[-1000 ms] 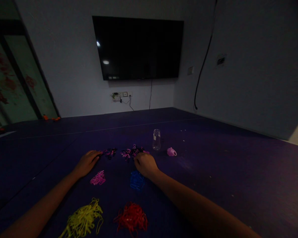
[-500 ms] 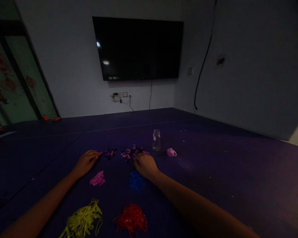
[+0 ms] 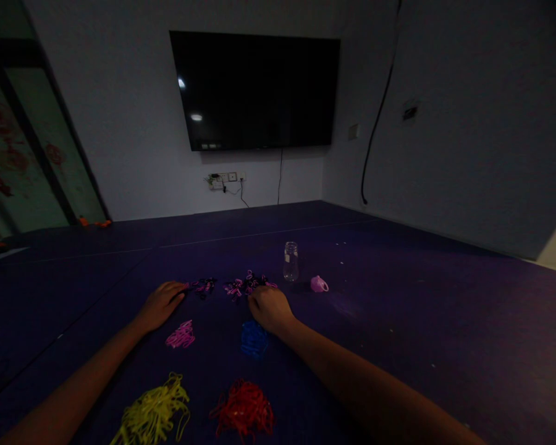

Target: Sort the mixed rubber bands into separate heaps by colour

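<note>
My left hand [image 3: 162, 304] rests on the dark purple surface, its fingers stretched out and the thumb apart. Its fingertips touch the left edge of a small pile of pink and black rubber bands [image 3: 204, 286]. My right hand [image 3: 271, 307] is curled down at the near side of a second mixed pink and black pile [image 3: 248, 283]; its fingertips are hidden. Just below that hand lies a bunch of blue bands [image 3: 253, 340]. Pink bands [image 3: 180, 334] sit below my left hand. Nearer to me are yellow bands [image 3: 155, 411] and red bands [image 3: 244, 408].
A clear glass bottle [image 3: 290, 262] stands upright and uncapped beyond my right hand. Beside it is a pink lid with a loop [image 3: 319, 284]. Small white bits are scattered to the right. A television [image 3: 259, 93] hangs on the far wall.
The whole view has shifted very slightly. Both hands and the piles look the same as before.
</note>
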The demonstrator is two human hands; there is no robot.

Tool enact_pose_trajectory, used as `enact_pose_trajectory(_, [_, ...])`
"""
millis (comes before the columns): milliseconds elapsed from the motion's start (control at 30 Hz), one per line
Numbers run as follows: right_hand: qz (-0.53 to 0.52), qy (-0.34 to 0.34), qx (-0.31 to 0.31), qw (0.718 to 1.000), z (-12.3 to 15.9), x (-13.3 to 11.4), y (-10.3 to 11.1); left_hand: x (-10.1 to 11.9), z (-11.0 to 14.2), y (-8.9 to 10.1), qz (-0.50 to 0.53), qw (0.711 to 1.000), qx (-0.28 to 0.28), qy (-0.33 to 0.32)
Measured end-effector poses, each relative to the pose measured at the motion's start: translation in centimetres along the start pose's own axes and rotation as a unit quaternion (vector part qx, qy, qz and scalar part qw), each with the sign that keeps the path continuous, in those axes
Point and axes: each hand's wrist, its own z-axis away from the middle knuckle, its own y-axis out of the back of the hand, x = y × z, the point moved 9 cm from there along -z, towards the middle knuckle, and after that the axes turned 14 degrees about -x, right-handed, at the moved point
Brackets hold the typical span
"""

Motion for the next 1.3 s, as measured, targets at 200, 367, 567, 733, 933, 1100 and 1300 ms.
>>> enact_pose_trajectory(200, [0.000, 0.000, -0.004, 1.000, 0.1, 0.0, 0.1, -0.4, 0.1, -0.2, 0.003, 1.000, -0.006, 0.017])
enact_pose_trajectory(367, [-0.001, 0.001, -0.006, 1.000, 0.0, 0.0, 0.1, -0.3, -0.1, 0.0, 0.018, 1.000, 0.008, -0.002])
enact_pose_trajectory(567, [-0.002, 0.001, 0.003, 1.000, 0.1, 0.0, 0.1, -0.2, 0.4, 1.6, 0.107, 0.992, 0.058, 0.015])
enact_pose_trajectory(733, [-0.006, 0.004, 0.003, 1.000, 0.2, 0.0, 0.1, 0.1, 1.2, 3.6, 0.257, 0.963, 0.041, 0.067])
enact_pose_trajectory(933, [-0.004, -0.001, -0.005, 1.000, -0.1, 0.1, -0.1, 2.5, 1.2, 1.6, 0.361, 0.908, -0.203, 0.053])
enact_pose_trajectory(1100, [-0.002, -0.007, -0.009, 1.000, -0.2, 0.3, -0.3, 3.6, 1.5, 0.1, 0.380, 0.879, -0.286, 0.026])
enact_pose_trajectory(1300, [-0.009, -0.006, -0.008, 1.000, -0.1, 0.3, -0.3, 2.6, 1.0, 0.7, 0.350, 0.910, -0.217, 0.051])
